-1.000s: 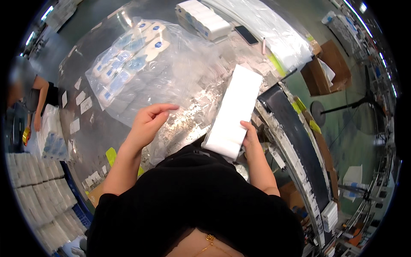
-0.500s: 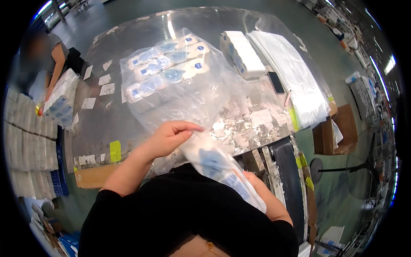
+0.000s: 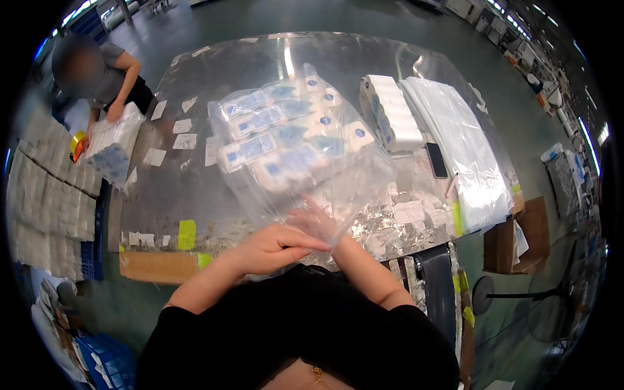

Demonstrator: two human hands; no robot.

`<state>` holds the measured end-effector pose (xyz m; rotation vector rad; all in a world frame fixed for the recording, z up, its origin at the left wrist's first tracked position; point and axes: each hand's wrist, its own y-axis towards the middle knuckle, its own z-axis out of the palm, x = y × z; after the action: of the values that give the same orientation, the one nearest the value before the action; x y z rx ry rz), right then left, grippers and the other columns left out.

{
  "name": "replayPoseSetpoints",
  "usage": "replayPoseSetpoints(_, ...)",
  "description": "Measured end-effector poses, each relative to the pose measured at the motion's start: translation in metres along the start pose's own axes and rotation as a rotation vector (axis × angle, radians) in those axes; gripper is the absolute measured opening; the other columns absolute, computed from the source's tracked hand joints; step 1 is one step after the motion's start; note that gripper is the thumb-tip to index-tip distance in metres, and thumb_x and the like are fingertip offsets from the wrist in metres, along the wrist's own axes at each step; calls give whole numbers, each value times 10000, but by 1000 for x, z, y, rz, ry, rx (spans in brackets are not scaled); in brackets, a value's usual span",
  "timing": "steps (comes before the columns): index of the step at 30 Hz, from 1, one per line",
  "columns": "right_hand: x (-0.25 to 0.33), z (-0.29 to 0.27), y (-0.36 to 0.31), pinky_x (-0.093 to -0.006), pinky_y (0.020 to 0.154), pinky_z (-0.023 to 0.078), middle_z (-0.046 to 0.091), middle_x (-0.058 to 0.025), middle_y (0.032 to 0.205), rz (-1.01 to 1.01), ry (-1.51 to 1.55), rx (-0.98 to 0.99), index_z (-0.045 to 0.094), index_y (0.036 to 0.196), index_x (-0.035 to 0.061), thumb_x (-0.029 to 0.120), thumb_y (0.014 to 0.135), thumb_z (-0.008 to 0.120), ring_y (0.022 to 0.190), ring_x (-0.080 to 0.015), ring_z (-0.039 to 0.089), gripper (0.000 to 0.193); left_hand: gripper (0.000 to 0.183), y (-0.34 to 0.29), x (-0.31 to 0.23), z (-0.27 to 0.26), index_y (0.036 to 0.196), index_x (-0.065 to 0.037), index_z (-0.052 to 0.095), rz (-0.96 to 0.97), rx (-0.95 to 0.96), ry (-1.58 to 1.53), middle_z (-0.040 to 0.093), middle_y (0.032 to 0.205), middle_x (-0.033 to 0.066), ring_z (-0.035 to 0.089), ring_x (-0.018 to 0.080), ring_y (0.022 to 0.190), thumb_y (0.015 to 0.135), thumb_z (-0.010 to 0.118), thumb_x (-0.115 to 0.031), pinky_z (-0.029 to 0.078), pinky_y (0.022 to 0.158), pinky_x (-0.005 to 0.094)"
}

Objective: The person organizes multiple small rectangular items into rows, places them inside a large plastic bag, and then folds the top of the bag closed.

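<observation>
Head view: bag, likely light, slippery, best held at mouth by near edge of table; left hand pinching it, right hand splayed.

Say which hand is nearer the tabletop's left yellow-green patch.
Left. The left hand is to the right of the yellow-green patch; the right hand is farther right, partly behind the clear plastic bag.
</observation>
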<state>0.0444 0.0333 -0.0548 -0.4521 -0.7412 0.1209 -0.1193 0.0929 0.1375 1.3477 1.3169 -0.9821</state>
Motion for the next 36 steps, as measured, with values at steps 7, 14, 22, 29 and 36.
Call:
replayPoseSetpoints(7, 7, -53, -52, -259, 788, 458, 608, -88, 1038, 325, -769, 250, 606, 1048, 4, 230, 834, 567, 938, -149, 566, 313, 256, 21, 49, 16, 1085, -88, 624, -260, -21, 11, 637, 861, 69, 562, 129, 766, 867, 488, -93, 433, 708, 250)
replayPoseSetpoints(14, 108, -252, -136, -279, 601, 503, 610, -73, 691, 79, -299, -551, 609, 773, 30, 144, 790, 555, 624, -168, 600, 128, 244, 41, 91, 42, 1065, -100, 634, -493, -41, 76, 627, 787, 55, 539, 117, 699, 858, 507, -136, 428, 664, 255)
replayPoseSetpoints(22, 245, -334, -38, -331, 607, 435, 489, -88, 1113, -407, -253, -860, 256, 1367, 165, 85, 757, 564, 817, -199, 548, 688, 241, 67, 64, 43, 1071, -72, 625, -563, -182, 43, 558, 708, -2, 457, 65, 651, 881, 487, -124, 391, 615, 212)
replayPoseSetpoints(29, 257, -328, 42, -275, 423, 380, 542, -84, 809, -520, -397, -1022, 460, 1044, 27, 83, 745, 585, 538, -158, 503, 329, 213, 51, 34, 47, 1043, -60, 636, -590, -424, 1, 472, 656, -66, 370, 27, 592, 878, 503, -85, 321, 528, 184)
replayPoseSetpoints(36, 200, -298, 35, -272, 370, 344, 501, -44, 589, -549, -494, -866, 515, 733, 35, 71, 739, 590, 432, -131, 448, 83, 214, 35, 40, 41, 1057, -74, 630, -611, -468, -84, 512, 739, -67, 417, 27, 668, 893, 495, -105, 367, 613, 180)
